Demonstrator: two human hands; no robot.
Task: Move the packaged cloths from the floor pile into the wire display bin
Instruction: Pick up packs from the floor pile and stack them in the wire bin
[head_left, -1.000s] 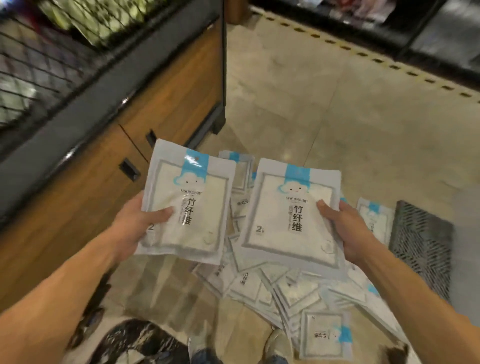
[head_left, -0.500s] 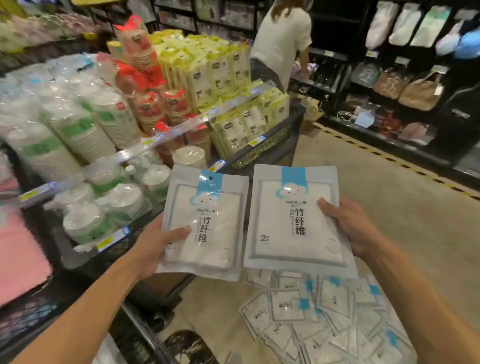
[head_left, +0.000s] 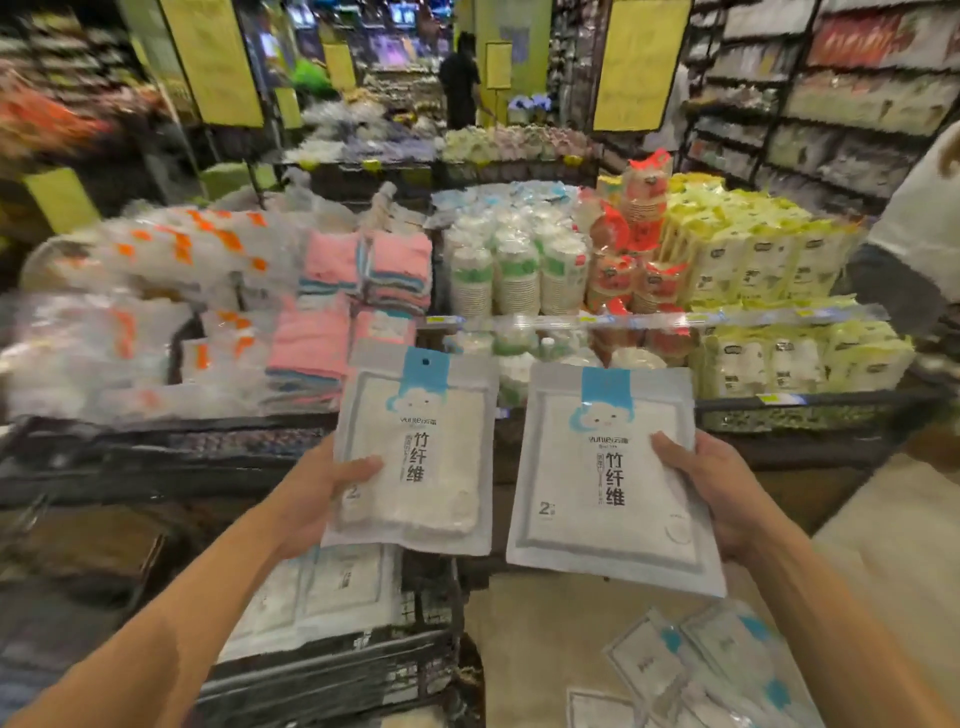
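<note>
I'm reading 竹纤维 in bold black down the front of the left packet (head_left: 415, 457), with a "2" low on its left side. The right packet (head_left: 608, 478) carries the same 竹纤维 and a "2". The brand line above is too blurred.

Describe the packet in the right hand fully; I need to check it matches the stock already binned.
The packet in the right hand is a flat, squarish pouch of glossy grey-white plastic with a white cloth showing inside. A blue tab sits at the top centre above a cartoon cloud face, with black vertical characters below and a "2" at lower left. It looks sealed and undamaged. It is held upright facing the camera, tilted slightly, by the right hand, whose thumb presses its front right edge. Nothing else touches it.
</note>
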